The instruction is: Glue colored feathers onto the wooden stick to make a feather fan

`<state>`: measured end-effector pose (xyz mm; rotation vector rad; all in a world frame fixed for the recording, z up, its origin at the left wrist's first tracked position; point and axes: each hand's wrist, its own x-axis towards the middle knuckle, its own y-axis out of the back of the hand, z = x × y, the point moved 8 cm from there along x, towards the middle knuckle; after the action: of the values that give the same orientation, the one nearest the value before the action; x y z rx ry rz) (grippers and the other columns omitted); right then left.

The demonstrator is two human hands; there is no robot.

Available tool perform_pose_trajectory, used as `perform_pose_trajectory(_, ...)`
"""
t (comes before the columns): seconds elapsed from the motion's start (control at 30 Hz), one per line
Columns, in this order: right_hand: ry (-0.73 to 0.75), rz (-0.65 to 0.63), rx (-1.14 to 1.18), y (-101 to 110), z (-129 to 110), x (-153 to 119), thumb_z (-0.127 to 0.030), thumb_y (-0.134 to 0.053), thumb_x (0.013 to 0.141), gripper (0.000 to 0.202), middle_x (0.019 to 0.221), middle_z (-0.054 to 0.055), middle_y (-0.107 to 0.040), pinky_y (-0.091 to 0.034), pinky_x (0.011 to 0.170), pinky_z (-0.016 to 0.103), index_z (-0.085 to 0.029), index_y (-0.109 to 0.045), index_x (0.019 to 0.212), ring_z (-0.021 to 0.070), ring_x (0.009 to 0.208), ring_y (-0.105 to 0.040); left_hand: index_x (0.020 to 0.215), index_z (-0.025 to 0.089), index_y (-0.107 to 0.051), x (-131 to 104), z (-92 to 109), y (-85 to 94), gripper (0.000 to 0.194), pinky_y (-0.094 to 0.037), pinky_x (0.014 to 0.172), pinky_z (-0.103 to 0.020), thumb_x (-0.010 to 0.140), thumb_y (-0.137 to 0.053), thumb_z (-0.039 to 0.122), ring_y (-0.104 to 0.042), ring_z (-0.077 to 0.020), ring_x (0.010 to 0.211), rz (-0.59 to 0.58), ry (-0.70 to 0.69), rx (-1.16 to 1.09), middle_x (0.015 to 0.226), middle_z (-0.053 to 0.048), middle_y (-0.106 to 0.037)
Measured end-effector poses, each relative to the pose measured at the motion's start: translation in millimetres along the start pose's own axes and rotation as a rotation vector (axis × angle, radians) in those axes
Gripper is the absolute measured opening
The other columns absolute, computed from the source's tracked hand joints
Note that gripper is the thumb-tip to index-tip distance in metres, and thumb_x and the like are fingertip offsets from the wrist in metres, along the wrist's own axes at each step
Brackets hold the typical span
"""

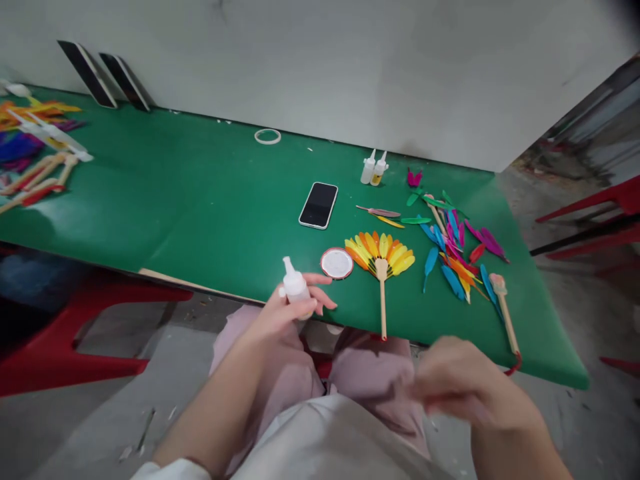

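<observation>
In my left hand (280, 310) is a small white glue bottle (296, 287), nozzle upward, held above the table's near edge. My right hand (460, 380) hovers off the table's front over my lap, smeared by motion, and its fingers do not show clearly. A feather fan (382, 267), yellow and orange with a wooden handle, lies between the two hands, its handle toward me. Just left of the fan is a round white disc (337, 263) with a red rim. A second wooden handle (506, 313) with a red cord rests at the right edge.
Loose coloured feathers (453, 257) are scattered on the right of the green table (200, 193). A phone (319, 205), two small bottles (374, 168) and a clear ring (267, 137) lie farther back. More handles (45, 177) and feathers sit far left. A red stool (100, 333) stands left.
</observation>
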<state>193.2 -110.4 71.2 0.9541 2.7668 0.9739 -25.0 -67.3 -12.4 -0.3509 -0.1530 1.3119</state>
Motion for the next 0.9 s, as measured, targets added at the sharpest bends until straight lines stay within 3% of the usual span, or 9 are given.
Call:
perform_pose_trajectory(0.07, -0.025, 0.057, 0.079, 8, 19, 13, -0.038, -0.056, 0.088, 0.020, 0.066, 0.001, -0.067, -0.044, 0.052, 0.021, -0.026, -0.071, 0.095, 0.0100, 0.058, -0.061, 0.111, 0.015, -0.062, 19, 24, 6.3, 0.041, -0.046, 0.063, -0.023, 0.073, -0.071, 0.028, -0.061, -0.0127, 0.067, -0.005, -0.059, 0.097, 0.085, -0.007, -0.072)
perform_pose_trajectory(0.17, -0.159, 0.194, 0.124, 29, 55, 46, -0.037, -0.063, 0.083, 0.020, 0.062, 0.002, -0.065, -0.039, 0.048, 0.023, -0.022, -0.075, 0.088, 0.0107, 0.053, -0.055, 0.101, 0.015, -0.064, 57, 65, 18.5, 0.033, -0.045, 0.058, -0.021, 0.070, -0.074, 0.023, -0.060, -0.0109, 0.062, 0.085, -0.160, 0.207, 0.072, -0.002, -0.067)
perform_pose_trajectory(0.27, -0.286, 0.396, 0.179, 54, 87, 83, -0.049, -0.061, 0.081, 0.032, 0.059, 0.002, -0.059, -0.036, 0.046, 0.024, -0.020, -0.075, 0.080, 0.0103, 0.051, -0.047, 0.090, 0.015, -0.061, 92, 105, 25.8, 0.023, -0.040, 0.049, -0.019, 0.071, -0.071, 0.023, -0.051, -0.0071, 0.048, 0.166, -0.349, 0.135, 0.055, 0.005, -0.055)
perform_pose_trajectory(0.33, -0.324, 0.510, 0.291, 64, 103, 107, -0.055, -0.055, 0.083, 0.040, 0.061, 0.001, -0.057, -0.035, 0.045, 0.023, -0.021, -0.075, 0.083, 0.0089, 0.050, -0.044, 0.089, 0.016, -0.058, 110, 116, 26.1, 0.022, -0.040, 0.048, -0.019, 0.071, -0.068, 0.023, -0.049, -0.0071, 0.047, 0.154, -0.389, 0.049, 0.053, 0.006, -0.051)
perform_pose_trajectory(0.4, -0.301, 0.585, 0.407, 68, 115, 127, -0.059, -0.053, 0.081, 0.044, 0.062, 0.000, -0.055, -0.035, 0.046, 0.023, -0.021, -0.074, 0.083, 0.0079, 0.049, -0.043, 0.087, 0.017, -0.054, 120, 114, 24.8, 0.019, -0.040, 0.047, -0.020, 0.075, -0.062, 0.028, -0.049, -0.0084, 0.048, 0.104, -0.360, -0.054, 0.054, 0.005, -0.050)
perform_pose_trajectory(0.57, -0.337, 0.664, 0.473, 64, 141, 141, -0.066, -0.051, 0.079, 0.050, 0.056, -0.001, -0.050, -0.035, 0.045, 0.024, -0.020, -0.071, 0.078, 0.0078, 0.046, -0.042, 0.088, 0.017, -0.051, 125, 78, 31.8, 0.024, -0.044, 0.051, -0.023, 0.081, -0.048, 0.040, -0.056, -0.0122, 0.057, 0.069, -0.148, -0.233, 0.064, 0.000, -0.055)
perform_pose_trajectory(0.73, -0.384, 0.700, 0.507, 58, 151, 133, -0.065, -0.052, 0.079, 0.050, 0.055, -0.002, -0.049, -0.036, 0.046, 0.024, -0.019, -0.070, 0.075, 0.0078, 0.046, -0.043, 0.102, 0.018, -0.055, 128, 67, 52.0, 0.027, -0.046, 0.061, -0.022, 0.082, -0.055, 0.037, -0.059, -0.0098, 0.067, 0.270, -0.205, -0.316, 0.082, -0.002, -0.060)
perform_pose_trajectory(0.9, -0.404, 0.702, 0.550, 52, 153, 133, -0.066, -0.054, 0.077, 0.050, 0.053, -0.002, -0.048, -0.034, 0.045, 0.024, -0.019, -0.069, 0.072, 0.0073, 0.046, -0.040, 0.100, 0.024, -0.058, 130, 75, 53.6, 0.019, -0.040, 0.053, -0.019, 0.089, -0.049, 0.037, -0.051, -0.0078, 0.060, 0.372, -0.293, -0.317, 0.079, -0.001, -0.058)
